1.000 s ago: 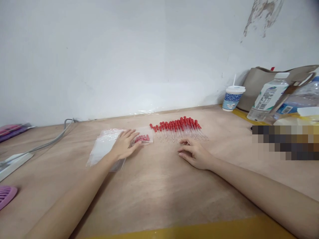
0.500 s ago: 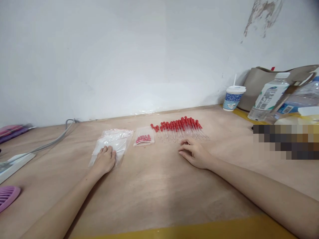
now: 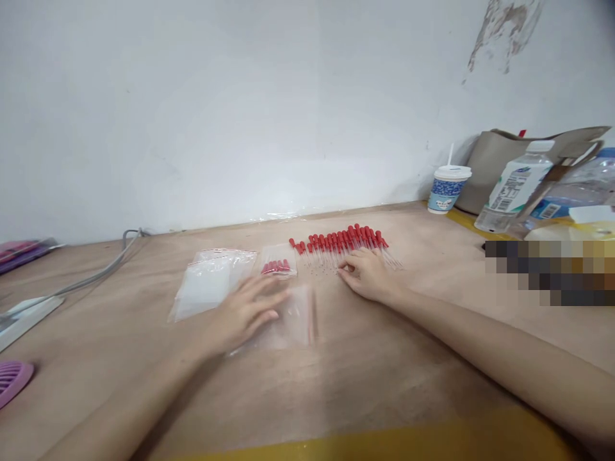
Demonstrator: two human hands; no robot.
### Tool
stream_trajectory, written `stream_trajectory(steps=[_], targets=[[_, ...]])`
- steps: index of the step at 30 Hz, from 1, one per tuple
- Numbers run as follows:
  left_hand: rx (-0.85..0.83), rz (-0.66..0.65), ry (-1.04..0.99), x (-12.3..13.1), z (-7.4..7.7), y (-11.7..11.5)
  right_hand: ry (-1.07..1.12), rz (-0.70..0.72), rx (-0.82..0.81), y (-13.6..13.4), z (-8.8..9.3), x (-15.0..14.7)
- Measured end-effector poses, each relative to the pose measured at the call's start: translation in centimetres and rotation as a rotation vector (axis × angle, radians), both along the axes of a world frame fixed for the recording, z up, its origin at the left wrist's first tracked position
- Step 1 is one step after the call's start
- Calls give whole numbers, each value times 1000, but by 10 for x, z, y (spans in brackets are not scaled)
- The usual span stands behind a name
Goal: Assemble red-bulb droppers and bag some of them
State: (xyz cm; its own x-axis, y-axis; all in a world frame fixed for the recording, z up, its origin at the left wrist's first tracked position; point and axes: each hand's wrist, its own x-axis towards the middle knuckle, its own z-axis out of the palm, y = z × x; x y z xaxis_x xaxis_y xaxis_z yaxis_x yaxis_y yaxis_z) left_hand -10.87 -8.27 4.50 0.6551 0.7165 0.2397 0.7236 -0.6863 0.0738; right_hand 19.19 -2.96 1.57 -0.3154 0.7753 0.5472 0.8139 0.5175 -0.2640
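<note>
My left hand (image 3: 247, 314), a little blurred, has its fingers apart over a clear plastic bag (image 3: 298, 320) in the middle of the table. Behind it on the left lie more clear bags with red edges (image 3: 204, 285). A small bag with several red-capped pieces (image 3: 276, 264) lies just beyond my left fingertips. To its right is a row of thin clear droppers with red bulbs (image 3: 343, 241). My right hand (image 3: 365, 275) rests at the near edge of that row, thumb and fingers curled near the dropper tips. Whether they grip anything is hidden.
At the back right stand a paper cup with a straw (image 3: 448, 189), a plastic bottle (image 3: 516, 186) and a grey bag (image 3: 480, 169). A grey cable (image 3: 103, 275) and a pink slotted object (image 3: 14, 381) are at the left.
My left hand has moved right from the stacked bags, and one clear bag now lies under it near the middle. My right hand has shifted slightly up and left, closer to the droppers.
</note>
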Motion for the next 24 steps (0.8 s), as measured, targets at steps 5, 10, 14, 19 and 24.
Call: stream_trajectory(steps=[5,10,14,19,24], targets=[[-240,-35,-106,45,-18,-15,7,-53,-175,29,18,-43],[-235,-7,-65,48,-27,-20,-54,-145,-288,55,23,-91],[-188,34,-117,49,-31,-20,-60,-267,-377,70,20,-109],[-46,137,-259,53,-36,-20,-30,-346,-490,78,19,-113],[-68,131,-258,52,-25,-21,41,-311,-522,74,26,-105]])
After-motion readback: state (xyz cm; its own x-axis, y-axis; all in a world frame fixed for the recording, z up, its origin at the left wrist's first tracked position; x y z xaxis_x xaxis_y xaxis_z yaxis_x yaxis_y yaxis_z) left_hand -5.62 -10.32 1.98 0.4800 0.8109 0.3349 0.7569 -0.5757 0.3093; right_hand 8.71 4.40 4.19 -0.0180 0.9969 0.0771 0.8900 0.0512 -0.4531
